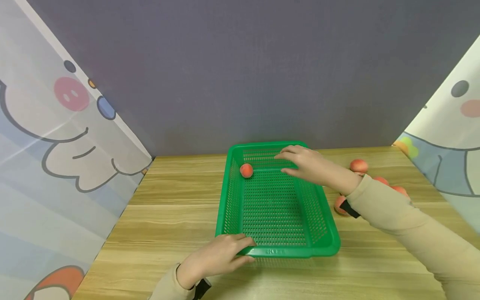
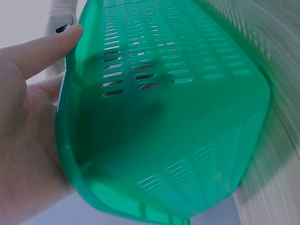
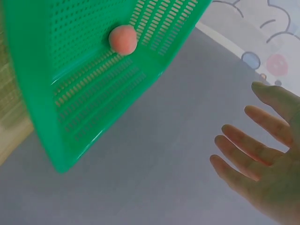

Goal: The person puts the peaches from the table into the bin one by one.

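Nearest the camera, the left hand point(image 1: 221, 256) gripped the near rim of the green basket point(image 1: 322, 233) at its near-left corner, fingers laid over the rim's top and thumb against the outer edge; the left wrist view showed that thumb pressed along the rim, steadying the basket on the table point(image 1: 168, 216). Farther in, a single peach point(image 1: 246, 170) lay inside the basket by its far-left corner, touching the perforated floor. Above the basket's far end the right hand point(image 1: 305, 164) hovered released, fingers straight and spread, holding nothing, as the right wrist view confirmed. To the right of the basket, out on the table, several more peaches point(image 1: 358, 165) lay near the right sleeve, partly hidden by it. The step in hand looked like the moment just after one fruit was dropped in; the next move would likely call for the right hand to swing back right of the basket and close on another peach while the left kept the basket steady.
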`<act>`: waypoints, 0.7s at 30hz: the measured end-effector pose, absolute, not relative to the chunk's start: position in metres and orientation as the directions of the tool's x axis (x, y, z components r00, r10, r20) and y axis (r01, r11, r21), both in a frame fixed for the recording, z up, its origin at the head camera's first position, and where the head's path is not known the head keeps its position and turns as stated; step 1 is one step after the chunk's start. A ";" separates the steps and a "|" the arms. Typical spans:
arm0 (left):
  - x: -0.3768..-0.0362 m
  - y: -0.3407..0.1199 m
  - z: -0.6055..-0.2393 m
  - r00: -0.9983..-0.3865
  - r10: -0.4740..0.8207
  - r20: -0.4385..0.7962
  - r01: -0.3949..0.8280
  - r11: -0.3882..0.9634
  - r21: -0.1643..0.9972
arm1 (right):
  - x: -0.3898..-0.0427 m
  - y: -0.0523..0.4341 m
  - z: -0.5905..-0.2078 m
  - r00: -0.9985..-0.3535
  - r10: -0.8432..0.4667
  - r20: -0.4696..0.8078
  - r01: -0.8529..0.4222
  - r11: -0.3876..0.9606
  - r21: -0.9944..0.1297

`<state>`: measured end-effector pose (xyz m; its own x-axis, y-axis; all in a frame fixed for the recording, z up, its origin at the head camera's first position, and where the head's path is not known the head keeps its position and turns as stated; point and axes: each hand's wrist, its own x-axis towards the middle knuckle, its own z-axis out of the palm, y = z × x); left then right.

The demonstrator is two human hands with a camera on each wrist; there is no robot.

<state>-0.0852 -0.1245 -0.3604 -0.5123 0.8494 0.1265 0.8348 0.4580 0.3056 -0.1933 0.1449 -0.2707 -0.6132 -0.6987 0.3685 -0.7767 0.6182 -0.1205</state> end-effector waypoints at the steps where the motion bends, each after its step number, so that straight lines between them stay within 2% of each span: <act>1: -0.085 -0.125 -0.360 -0.512 0.849 0.130 0.836 0.458 0.303 | -0.192 0.148 -0.271 -0.608 -0.696 0.383 -0.779 0.617 -0.116; 6: -0.085 -0.125 -0.361 -0.510 0.849 0.136 0.839 0.457 0.296 | -0.187 0.167 -0.270 -0.582 -0.679 0.448 -0.784 0.614 -0.088; 16: -0.085 -0.126 -0.360 -0.510 0.849 0.138 0.837 0.454 0.304 | -0.179 0.197 -0.280 -0.631 -0.625 0.459 -0.739 0.664 -0.112; 21: -0.086 -0.127 -0.359 -0.507 0.849 0.145 0.840 0.450 0.304 | -0.179 0.209 -0.291 -0.597 -0.605 0.527 -0.747 0.659 -0.090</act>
<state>-0.0857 -0.1269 -0.3594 -0.5073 0.8494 0.1454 0.8398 0.4495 0.3044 -0.1795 0.2089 -0.2912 -0.5968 -0.6048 0.5273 -0.7469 0.6589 -0.0897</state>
